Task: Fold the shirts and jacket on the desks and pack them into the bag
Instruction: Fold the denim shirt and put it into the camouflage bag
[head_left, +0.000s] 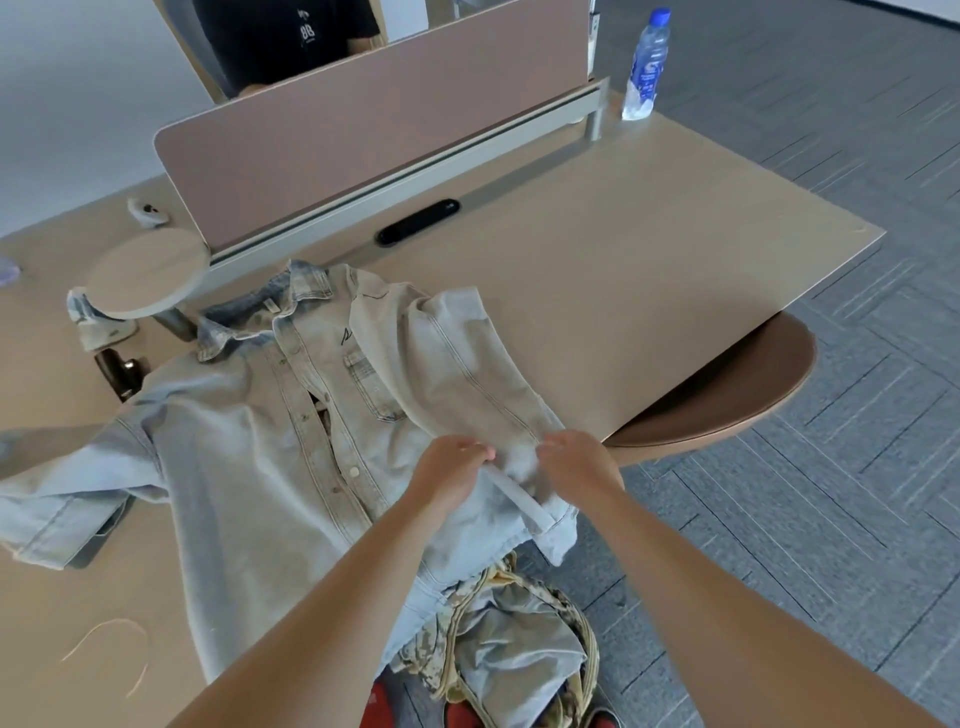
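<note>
A pale blue denim jacket (249, 447) lies face up on the tan desk (649, 260), collar toward the divider. Its right sleeve is folded across the chest and its left sleeve trails off to the left. My left hand (452, 465) and my right hand (576, 462) both pinch the cuff end of the folded sleeve near the desk's front edge. Below the edge stands a camouflage bag (524, 639), open at the top, with light grey folded cloth inside it. The jacket's hem hangs over the bag's mouth.
A pink-brown divider panel (363, 130) runs along the back of the desk, with a person in a black shirt behind it. A water bottle (647, 65) stands at the far right corner. A round side shelf (148, 273) and a brown chair seat (727, 389) flank the jacket.
</note>
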